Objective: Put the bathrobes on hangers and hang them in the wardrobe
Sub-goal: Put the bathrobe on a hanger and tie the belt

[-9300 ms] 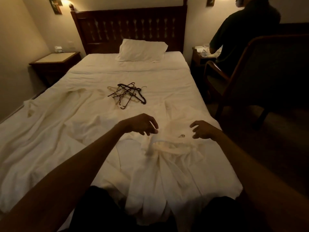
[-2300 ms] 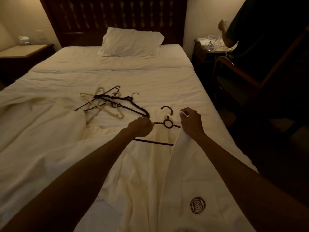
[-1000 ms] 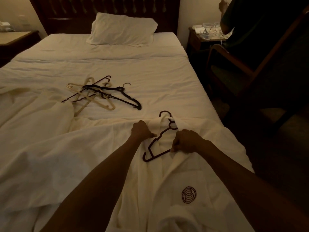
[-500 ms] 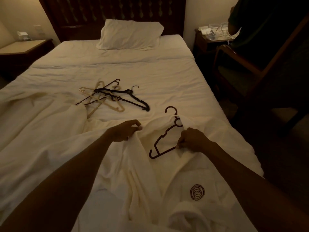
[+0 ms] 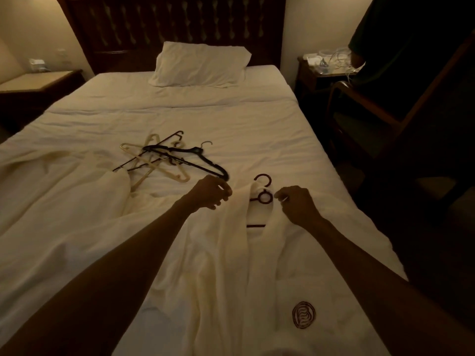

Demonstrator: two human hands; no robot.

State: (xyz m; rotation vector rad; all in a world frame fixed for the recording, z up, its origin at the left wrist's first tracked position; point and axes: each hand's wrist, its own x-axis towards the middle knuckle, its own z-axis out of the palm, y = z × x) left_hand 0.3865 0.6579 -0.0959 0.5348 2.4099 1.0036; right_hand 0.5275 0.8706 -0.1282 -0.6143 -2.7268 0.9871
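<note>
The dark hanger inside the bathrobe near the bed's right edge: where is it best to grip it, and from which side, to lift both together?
Grip the dark hanger by its hook and the ring below, coming from above on the headboard side. Only these parts stick out past the collar; the bathrobe covers both shoulders, so it should come up too.

Head-worn wide camera looks down along the bed (image 5: 231, 119) toward the headboard (image 5: 180, 29).

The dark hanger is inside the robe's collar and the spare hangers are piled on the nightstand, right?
No: the head view shows the spare hangers piled on the bed. The dark hanger is inside the collar of the robe.
</note>
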